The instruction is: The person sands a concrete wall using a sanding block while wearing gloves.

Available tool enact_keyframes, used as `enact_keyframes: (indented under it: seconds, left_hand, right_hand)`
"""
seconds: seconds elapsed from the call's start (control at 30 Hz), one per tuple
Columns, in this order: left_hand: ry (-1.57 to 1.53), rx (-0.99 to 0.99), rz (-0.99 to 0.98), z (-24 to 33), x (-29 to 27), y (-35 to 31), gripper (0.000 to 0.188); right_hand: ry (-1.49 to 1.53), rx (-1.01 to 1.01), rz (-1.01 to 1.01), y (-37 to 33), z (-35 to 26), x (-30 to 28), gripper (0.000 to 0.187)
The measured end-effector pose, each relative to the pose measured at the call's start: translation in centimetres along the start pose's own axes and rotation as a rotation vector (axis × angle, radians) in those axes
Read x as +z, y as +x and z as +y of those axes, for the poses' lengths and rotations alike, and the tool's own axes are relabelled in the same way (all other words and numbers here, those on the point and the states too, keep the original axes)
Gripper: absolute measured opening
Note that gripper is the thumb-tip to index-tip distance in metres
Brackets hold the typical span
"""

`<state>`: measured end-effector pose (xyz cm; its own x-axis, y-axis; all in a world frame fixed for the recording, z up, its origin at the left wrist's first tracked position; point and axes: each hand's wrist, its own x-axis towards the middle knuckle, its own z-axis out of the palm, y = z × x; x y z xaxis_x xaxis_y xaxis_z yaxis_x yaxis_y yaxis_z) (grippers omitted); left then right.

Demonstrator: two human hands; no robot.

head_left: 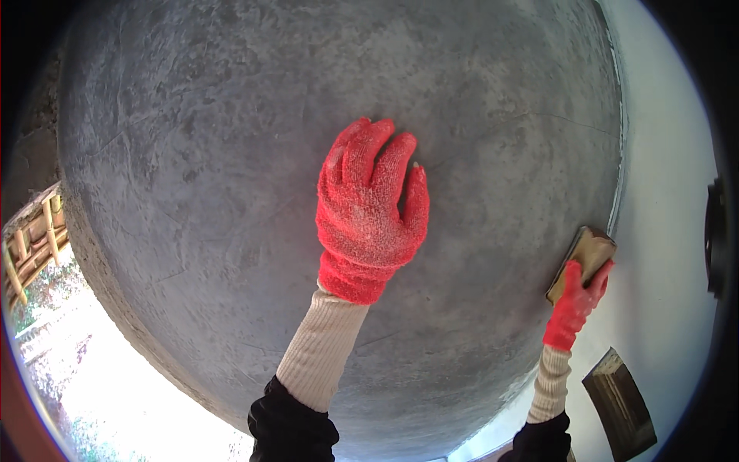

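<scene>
My left hand [369, 212], in a dusty red glove with a cream knitted cuff, lies on the grey cement surface [223, 154]. Its palm is turned away from view, and the fingers are a little bent and partly spread, with nothing visible in them. At the right edge of the cement, my right hand [579, 304] wears a matching red glove. It grips a tan rectangular block [591, 254] with dark edges, like a sanding block. The block lies at the corner where the grey surface meets the white wall [666, 177]; its underside is hidden.
A dark, curved-looking rectangular opening or panel [622, 404] sits in the white wall at lower right. A round black object [716, 239] is at the far right rim. On the left, beyond the cement's rough edge, bamboo slats [35, 239] and bright daylight show.
</scene>
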<state>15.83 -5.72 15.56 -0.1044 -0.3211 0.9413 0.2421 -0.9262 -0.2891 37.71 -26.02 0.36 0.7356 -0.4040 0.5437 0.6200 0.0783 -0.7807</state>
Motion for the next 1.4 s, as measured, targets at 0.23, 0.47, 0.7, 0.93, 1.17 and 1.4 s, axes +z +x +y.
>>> enact_keyframes:
  seconds: [0.23,0.47,0.7,0.93,1.17,1.4]
  left_hand:
    - [-0.018,0.026,0.009,-0.5,0.6,-0.1,0.031]
    - [0.005,0.081,0.036,-0.6,1.0,-0.3,0.029]
    - [-0.003,0.061,0.048,-0.7,1.3,-0.4,0.029]
    - [0.031,0.131,0.081,-1.3,1.1,0.0,0.027]
    - [0.064,0.065,0.009,-0.5,0.8,-0.2,0.026]
    - [0.023,0.113,0.096,-0.6,0.9,0.4,0.027]
  right_hand:
    - [-0.082,-1.377,-0.628,-12.6,-1.3,0.7,0.072]
    - [-0.278,-0.810,-0.165,-0.2,-3.5,1.4,0.092]
    - [-0.275,-0.851,-0.100,-1.2,-2.4,1.0,0.080]
    - [-0.182,-1.238,-0.812,-4.6,1.9,-2.2,0.046]
    - [-0.356,-0.817,-0.084,9.4,-3.0,1.8,0.092]
    - [-0.273,-1.524,-0.811,-6.1,6.7,-3.3,0.059]
